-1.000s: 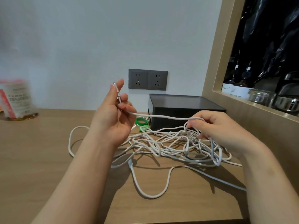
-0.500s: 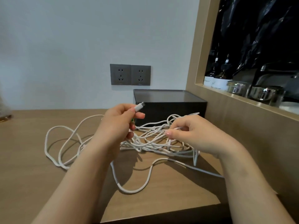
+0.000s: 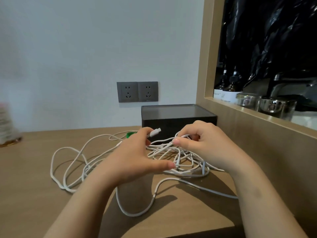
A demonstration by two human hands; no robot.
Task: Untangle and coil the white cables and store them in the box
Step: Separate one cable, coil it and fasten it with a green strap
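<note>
White cables (image 3: 177,158) tangled on table (image 3: 34,169), left hand (image 3: 130,162) pinching plug end (image 3: 155,132), right hand (image 3: 205,145) pinching strands, box (image 3: 178,121) behind

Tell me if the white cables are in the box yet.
Out. The white cables lie tangled on the table before the box; the left hand and right hand each hold some.

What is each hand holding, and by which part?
The left hand grips a white cable plug by its base; the right hand pinches strands at the top of the cable tangle.
</note>
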